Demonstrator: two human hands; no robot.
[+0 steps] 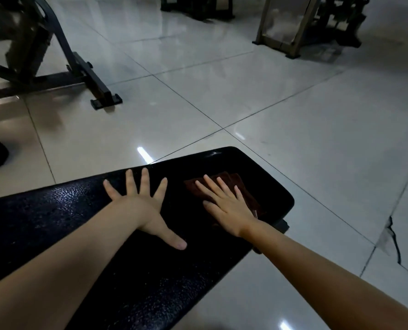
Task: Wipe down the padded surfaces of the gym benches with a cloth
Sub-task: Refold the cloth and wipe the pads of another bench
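One padded bench [55, 222] with a black textured surface crosses the lower frame. One brown cloth [248, 192] lies flat on the pad near its rounded far end. Two hands are in contact with the bench. The left hand [141, 208] presses palm-down on the bare pad, all five fingers spread wide, holding nothing. The right hand [226, 207] lies flat on the cloth, fingers straight and slightly apart. Beyond, on the glossy tiled floor [293, 139], stand one dark machine frame [98, 84] and one gold-coloured frame [265, 20].
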